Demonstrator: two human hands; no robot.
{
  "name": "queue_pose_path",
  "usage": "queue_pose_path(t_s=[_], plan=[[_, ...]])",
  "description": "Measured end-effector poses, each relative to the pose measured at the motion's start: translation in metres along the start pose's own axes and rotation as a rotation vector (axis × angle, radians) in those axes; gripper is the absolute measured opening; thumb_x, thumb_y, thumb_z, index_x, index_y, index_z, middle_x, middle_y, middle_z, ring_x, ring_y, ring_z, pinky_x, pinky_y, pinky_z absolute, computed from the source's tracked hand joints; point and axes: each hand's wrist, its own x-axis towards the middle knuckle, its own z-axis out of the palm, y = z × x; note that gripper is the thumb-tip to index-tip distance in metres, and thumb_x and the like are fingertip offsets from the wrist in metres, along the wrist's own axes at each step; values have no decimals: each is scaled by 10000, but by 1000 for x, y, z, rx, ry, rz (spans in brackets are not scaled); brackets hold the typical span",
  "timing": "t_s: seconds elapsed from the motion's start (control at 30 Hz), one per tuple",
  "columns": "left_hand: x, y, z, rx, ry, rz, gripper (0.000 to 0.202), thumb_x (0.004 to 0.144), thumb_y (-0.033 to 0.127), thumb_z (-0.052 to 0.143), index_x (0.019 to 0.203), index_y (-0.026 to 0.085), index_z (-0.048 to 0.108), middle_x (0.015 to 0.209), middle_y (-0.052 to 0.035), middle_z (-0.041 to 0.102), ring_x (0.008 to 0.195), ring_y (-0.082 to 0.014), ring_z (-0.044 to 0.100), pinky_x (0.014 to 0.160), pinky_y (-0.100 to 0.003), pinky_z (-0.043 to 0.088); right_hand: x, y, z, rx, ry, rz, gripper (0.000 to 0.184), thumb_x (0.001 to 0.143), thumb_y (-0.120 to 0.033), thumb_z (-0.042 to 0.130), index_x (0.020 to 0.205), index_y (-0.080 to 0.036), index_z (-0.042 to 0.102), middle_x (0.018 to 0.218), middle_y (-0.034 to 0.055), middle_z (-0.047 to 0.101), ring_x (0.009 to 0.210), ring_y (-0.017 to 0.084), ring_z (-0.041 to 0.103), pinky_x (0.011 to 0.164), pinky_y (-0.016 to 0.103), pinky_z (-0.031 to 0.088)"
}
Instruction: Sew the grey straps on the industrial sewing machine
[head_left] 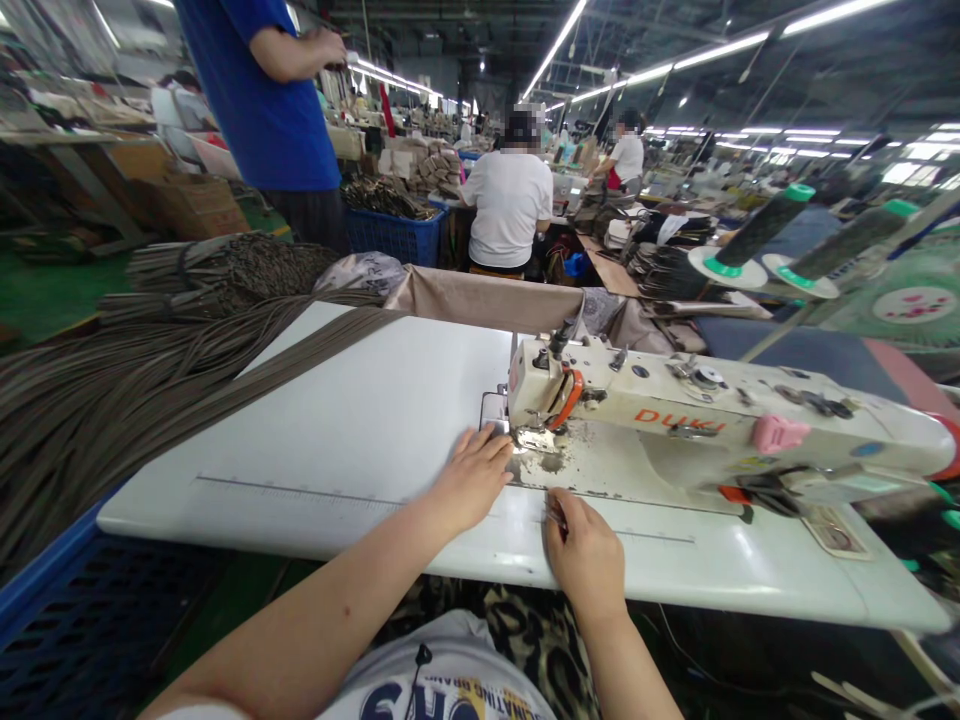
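White shirt [466, 648] — dark printed lettering [456, 706]

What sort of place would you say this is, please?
Most likely a sewing workshop or garment factory: a sewing machine stands before the person's hands, spools of dark thread stand behind it, and long bundled strips lie at the left.

Strips [315, 350] lie left of the sewing machine [712, 390].

Bright overhead tube lights [721, 51]; glare on white tabletop [390, 400]; stretched edges, perhaps blurred
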Motion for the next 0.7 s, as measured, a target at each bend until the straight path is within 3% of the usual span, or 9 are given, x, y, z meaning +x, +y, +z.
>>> queue_pose_path(t_s=[0.47,0.63,0.7], plan=[[10,-7,-4,-95,-30,-22,372,1019,304,554,1383,232,572,1481,-69,565,1483,-310,368,1233,-567,299,0,1,2,-18,22,-13,283,879,-170,511,1111,-206,670,960,56,753,809,207,659,722,295,436],[36,-33,-3,-279,3,1,260,993,214,529,1191,194,696,1336,-93,644,1315,-252,547,1194,-445,412,-1,1,2,-17,32,-12,288,876,-159,511,1113,-206,668,944,49,750,805,211,658,731,298,437],[52,-45,1,-338,8,-13,285,965,168,532,1203,176,690,1357,-101,624,1267,-234,580,1168,-403,450,-2,1,2,-14,37,-15,292,877,-155,509,1115,-205,670,954,47,752,806,211,660,737,300,441]])
